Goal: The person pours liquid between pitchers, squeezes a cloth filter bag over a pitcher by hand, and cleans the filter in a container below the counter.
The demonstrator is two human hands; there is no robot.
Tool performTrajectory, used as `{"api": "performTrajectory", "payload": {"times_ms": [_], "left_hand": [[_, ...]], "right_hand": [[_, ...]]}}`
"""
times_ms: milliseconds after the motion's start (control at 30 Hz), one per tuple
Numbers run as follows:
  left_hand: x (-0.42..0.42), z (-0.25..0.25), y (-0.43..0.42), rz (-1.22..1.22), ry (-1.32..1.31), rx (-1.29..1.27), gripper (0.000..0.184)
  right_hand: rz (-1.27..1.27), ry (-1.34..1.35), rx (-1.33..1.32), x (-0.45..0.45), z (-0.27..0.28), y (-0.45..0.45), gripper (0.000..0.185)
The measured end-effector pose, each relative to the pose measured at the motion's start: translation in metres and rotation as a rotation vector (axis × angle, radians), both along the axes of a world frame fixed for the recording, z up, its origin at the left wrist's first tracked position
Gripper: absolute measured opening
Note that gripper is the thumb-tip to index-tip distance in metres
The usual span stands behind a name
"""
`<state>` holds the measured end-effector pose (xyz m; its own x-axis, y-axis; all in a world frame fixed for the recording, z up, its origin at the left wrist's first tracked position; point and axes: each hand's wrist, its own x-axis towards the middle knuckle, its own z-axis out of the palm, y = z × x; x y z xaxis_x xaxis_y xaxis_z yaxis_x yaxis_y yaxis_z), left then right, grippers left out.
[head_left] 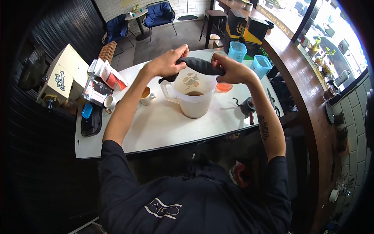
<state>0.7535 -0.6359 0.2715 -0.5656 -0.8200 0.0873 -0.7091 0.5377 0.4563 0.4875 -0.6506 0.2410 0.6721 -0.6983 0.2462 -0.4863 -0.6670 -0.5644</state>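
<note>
The left hand (pixel 166 65) and right hand (pixel 233 70) have their fingers closed, gripping opposite ends of the dark cloth (pixel 200 66). It is bunched between them above the jug (pixel 194 106), probably so drips fall inside, where dark liquid (pixel 194 93) shows. The jug stands on the table (pixel 152 134), its handle turned left. The tubs sit far right, seemingly out of the hands' way.

Counted: one cloth, one jug, two blue tubs (pixel 237 50) (pixel 260 65), two cups (pixel 147 97) (pixel 110 103) at left.
</note>
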Motion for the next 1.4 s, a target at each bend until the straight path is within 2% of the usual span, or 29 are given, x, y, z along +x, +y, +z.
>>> {"api": "performTrajectory", "payload": {"times_ms": [33, 67, 100, 167, 233, 300, 367, 433, 500, 600, 667, 733, 867, 967, 1033, 1100, 1167, 1233, 1300, 1367, 1400], "left_hand": [[-0.003, -0.006, 0.002, -0.004, -0.002, 0.0, 0.026], [-0.005, -0.016, 0.003, -0.006, 0.114, -0.044, 0.026], [-0.008, -0.02, 0.006, -0.005, 0.232, -0.089, 0.027], [-0.011, -0.02, 0.007, -0.01, 0.243, -0.1, 0.034], [-0.016, 0.002, 0.018, -0.031, 0.087, 0.049, 0.036], [-0.017, -0.001, 0.017, -0.074, 0.077, 0.043, 0.039], [-0.021, -0.012, 0.018, -0.06, -0.025, -0.284, 0.042], [-0.022, -0.014, 0.014, -0.045, -0.012, -0.279, 0.045], [-0.022, -0.015, 0.01, -0.031, 0.005, -0.273, 0.048], [-0.019, -0.013, 0.007, -0.057, 0.066, -0.276, 0.048], [-0.016, -0.011, 0.007, 0.052, 0.12, -0.137, 0.048], [-0.016, -0.017, 0.009, 0.087, 0.219, -0.178, 0.048], [-0.017, -0.045, -0.007, 0.106, 0.517, -0.303, 0.049], [-0.026, -0.034, 0.004, 0.126, 0.57, -0.231, 0.048], [-0.028, -0.046, -0.006, 0.19, 0.596, -0.237, 0.048], [-0.03, -0.048, -0.008, 0.249, 0.623, -0.242, 0.047], [-0.032, -0.032, 0.005, 0.245, 0.654, -0.026, 0.045], [-0.04, -0.028, 0.009, 0.243, 0.732, -0.023, 0.045], [-0.05, -0.029, 0.011, 0.246, 0.817, -0.015, 0.044], [-0.058, -0.031, 0.013, 0.331, 0.952, 0.045, 0.046], [-0.061, -0.035, 0.011, 0.335, 0.955, -0.028, 0.045]], "right_hand": [[-0.009, 0.009, 0.119, -0.001, 0.0, 0.003, 0.032], [-0.017, 0.018, 0.239, -0.002, -0.001, 0.006, 0.035], [-0.017, 0.018, 0.239, -0.001, 0.0, 0.009, 0.035], [-0.047, 0.081, 0.188, 0.004, 0.003, 0.013, 0.036], [-0.036, 0.181, 0.255, 0.008, 0.011, 0.006, 0.037], [-0.024, 0.28, 0.317, 0.01, 0.023, 0.004, 0.039], [-0.05, 0.319, 0.383, 0.011, 0.035, 0.006, 0.041], [-0.053, 0.32, 0.32, 0.013, 0.032, 0.005, 0.045], [-0.12, 0.225, 0.197, 0.016, 0.024, 0.005, 0.049], [-0.103, 0.129, 0.266, 0.023, 0.007, -0.008, 0.047], [-0.057, 0.077, 0.279, 0.027, 0.004, -0.011, 0.042], [-0.002, -0.015, 0.253, 0.031, 0.007, -0.005, 0.029], [0.01, -0.133, 0.297, 0.039, 0.003, -0.003, 0.026], [-0.024, -0.237, 0.309, 0.048, -0.014, -0.008, 0.023], [-0.084, -0.447, 0.203, 0.059, -0.018, -0.001, 0.021], [-0.093, -0.466, 0.222, 0.058, -0.012, 0.009, 0.024], [-0.128, -0.558, 0.392, 0.059, -0.009, 0.016, 0.026], [-0.155, -0.569, 0.337, 0.063, -0.012, 0.012, 0.026], [-0.251, -0.564, 0.037, 0.07, -0.017, 0.011, 0.024], [-0.299, -0.587, -0.012, 0.077, -0.022, 0.01, 0.024], [-0.35, -0.61, -0.067, 0.081, -0.022, 0.011, 0.024]]}}
